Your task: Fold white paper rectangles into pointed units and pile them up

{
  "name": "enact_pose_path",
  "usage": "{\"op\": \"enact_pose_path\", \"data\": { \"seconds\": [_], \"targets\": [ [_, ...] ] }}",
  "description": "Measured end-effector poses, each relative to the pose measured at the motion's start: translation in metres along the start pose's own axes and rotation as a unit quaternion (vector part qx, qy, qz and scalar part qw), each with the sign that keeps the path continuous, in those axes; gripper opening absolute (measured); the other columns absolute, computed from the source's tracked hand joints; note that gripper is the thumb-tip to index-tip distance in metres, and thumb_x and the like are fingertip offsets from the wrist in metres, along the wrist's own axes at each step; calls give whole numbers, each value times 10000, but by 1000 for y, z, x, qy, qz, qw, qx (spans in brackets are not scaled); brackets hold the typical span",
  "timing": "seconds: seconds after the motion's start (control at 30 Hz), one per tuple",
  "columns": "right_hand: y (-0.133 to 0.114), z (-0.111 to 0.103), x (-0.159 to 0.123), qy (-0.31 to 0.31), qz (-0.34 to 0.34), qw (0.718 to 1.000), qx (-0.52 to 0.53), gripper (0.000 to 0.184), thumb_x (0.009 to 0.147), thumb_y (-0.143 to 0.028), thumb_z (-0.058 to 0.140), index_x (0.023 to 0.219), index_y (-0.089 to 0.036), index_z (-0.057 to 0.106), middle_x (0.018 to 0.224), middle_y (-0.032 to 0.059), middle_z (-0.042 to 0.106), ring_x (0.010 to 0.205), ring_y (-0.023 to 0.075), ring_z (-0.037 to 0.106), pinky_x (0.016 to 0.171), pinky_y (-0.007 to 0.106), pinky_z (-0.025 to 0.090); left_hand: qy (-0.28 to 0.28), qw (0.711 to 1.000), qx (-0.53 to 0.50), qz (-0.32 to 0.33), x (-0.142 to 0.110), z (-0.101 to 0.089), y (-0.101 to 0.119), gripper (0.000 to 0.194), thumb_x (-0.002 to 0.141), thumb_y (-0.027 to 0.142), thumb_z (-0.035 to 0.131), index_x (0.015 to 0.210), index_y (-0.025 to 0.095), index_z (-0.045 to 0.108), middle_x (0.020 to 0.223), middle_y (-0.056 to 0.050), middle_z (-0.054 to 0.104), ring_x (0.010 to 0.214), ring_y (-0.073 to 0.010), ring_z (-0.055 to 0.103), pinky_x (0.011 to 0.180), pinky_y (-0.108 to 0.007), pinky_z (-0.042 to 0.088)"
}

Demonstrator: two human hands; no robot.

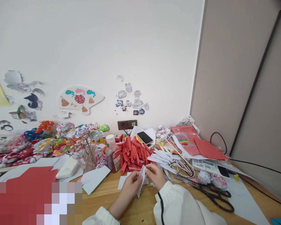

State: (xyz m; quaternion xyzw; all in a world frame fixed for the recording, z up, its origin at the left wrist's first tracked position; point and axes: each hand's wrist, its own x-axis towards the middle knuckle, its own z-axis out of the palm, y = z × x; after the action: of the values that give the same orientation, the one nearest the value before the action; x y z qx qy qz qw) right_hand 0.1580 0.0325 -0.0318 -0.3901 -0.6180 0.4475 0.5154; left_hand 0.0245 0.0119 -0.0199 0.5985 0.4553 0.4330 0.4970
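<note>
A folded piece of white paper [142, 178] is held up between my two hands, low in the middle of the view. My left hand [132, 185] pinches its lower left side. At the upper right edge, the fingers of my right hand [156, 175] are closed on the same piece, the fingertips partly hidden. Just beyond my hands lies a heap of folded red paper strips [134, 153]. To its right is a pile of folded white paper strips [162, 157]. Flat white paper pieces [122, 182] lie partly behind my left hand.
Black scissors [212, 193] lie at the right among crumpled paper balls. A phone [144, 137] rests behind the red strips. Paper flowers on sticks stand in a cup [87, 162], beside a jar [110, 142]. Red sheets [209, 148] and cables are at the right.
</note>
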Motion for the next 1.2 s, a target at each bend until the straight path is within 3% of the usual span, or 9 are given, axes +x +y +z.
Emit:
{"op": "enact_pose_path", "data": {
  "seconds": [0.17,0.33,0.53,0.63,0.87,1.1,1.2],
  "targets": [
    [-2,-2,-1,38,-39,994,-93,179,708,-308,458,729,-157,552,665,25,576,618,138,527,574,243,412,24,999,47,2,-4,1,2,271,680,348,456,890,177,444,488,62,523,389,-109,490,396,-211,368],
    [-5,1,-6,79,-81,970,-218,131,687,-207,432,678,-178,560,633,17,567,600,137,510,563,239,392,56,996,44,50,-5,0,10,109,633,244,498,705,164,487,631,15,575,623,-147,551,580,-244,419],
    [-6,8,-10,105,-91,952,-271,109,679,-171,432,686,-185,540,631,15,564,589,134,500,554,231,376,89,995,45,25,-4,2,7,48,570,183,509,590,168,468,550,45,521,570,-140,523,536,-240,410],
    [-6,8,-11,96,-112,942,-301,113,692,-163,427,695,-183,538,638,15,564,579,128,495,548,230,367,92,995,30,10,-3,2,5,106,588,258,522,588,160,482,520,45,509,532,-137,510,506,-238,400],
    [-9,5,-15,59,-281,851,-439,196,764,-145,381,812,-180,568,752,47,576,735,155,481,655,266,360,85,996,-24,-3,-3,0,5,266,603,366,537,708,122,540,582,-2,564,539,-144,508,506,-242,387],
    [-9,6,-13,58,-379,767,-515,184,776,-136,403,792,-170,584,704,42,586,654,141,472,575,256,355,106,994,-16,-5,-1,-3,6,316,579,442,536,592,126,547,481,39,494,467,-114,449,452,-211,333],
    [-13,7,-13,82,-404,748,-520,180,770,-127,415,737,-174,585,654,32,586,603,133,464,529,250,346,109,994,-6,-2,0,-4,5,308,573,431,547,595,124,553,487,29,509,471,-116,448,458,-213,332]
  ]
}}
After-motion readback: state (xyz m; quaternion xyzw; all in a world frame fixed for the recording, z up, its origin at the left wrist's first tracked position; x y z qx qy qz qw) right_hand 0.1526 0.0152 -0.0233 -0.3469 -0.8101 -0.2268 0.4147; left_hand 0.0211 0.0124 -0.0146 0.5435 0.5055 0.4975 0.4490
